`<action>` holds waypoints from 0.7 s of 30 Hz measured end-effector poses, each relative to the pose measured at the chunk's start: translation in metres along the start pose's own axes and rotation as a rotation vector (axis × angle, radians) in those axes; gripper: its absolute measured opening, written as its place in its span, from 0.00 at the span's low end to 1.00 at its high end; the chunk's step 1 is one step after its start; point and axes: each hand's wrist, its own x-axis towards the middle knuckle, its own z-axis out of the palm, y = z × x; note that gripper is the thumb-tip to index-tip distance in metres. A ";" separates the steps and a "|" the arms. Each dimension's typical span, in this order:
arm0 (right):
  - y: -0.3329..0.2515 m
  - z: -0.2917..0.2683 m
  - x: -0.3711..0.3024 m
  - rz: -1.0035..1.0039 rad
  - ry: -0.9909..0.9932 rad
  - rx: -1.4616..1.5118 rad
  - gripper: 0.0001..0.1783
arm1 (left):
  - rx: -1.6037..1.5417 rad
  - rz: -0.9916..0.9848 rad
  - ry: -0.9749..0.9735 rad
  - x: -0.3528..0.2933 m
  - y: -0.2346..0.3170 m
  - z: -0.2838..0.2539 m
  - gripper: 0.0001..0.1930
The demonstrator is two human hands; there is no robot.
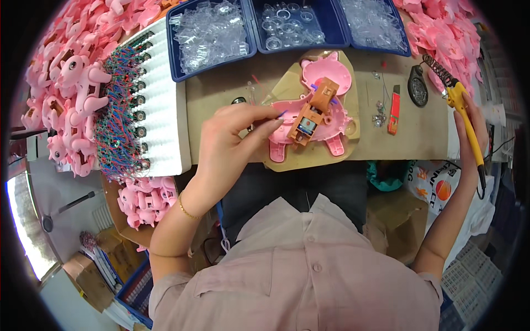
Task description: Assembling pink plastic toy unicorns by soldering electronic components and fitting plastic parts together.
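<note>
My left hand (223, 135) pinches a thin blue wire (284, 113) between thumb and forefinger, just left of an open pink animal-shaped toy shell (331, 71). Lying across the shell is an orange plastic mechanism (310, 118) with a window showing metal and blue parts inside. Both rest on a tan board (301, 161) at the table's near edge. At the right, my right hand (466, 113) is closed around the yellow handle of a soldering iron (473, 140). Its front end sits at the coiled spring holder (436, 69), which hides the tip.
Blue bins (256, 47) of clear plastic parts stand at the back. A white ribbed tray (165, 110) carries speakers with bundled wires (118, 105). Pink toy bodies (72, 105) pile up on the left. A red cutter knife (394, 113) and a dark round stand (418, 87) lie right of the board.
</note>
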 end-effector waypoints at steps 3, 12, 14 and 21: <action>-0.023 0.013 -0.033 0.405 0.165 0.286 0.21 | 0.115 0.022 0.084 -0.012 0.001 0.001 0.07; -0.147 0.105 -0.026 0.076 0.211 0.884 0.16 | -0.149 -0.071 0.033 -0.009 -0.002 0.007 0.06; -0.168 0.118 -0.004 -0.020 0.158 0.737 0.21 | -0.152 -0.092 0.058 -0.015 0.000 0.009 0.06; -0.189 0.132 0.003 0.148 0.063 0.961 0.22 | -0.052 0.022 0.064 -0.020 -0.004 0.015 0.04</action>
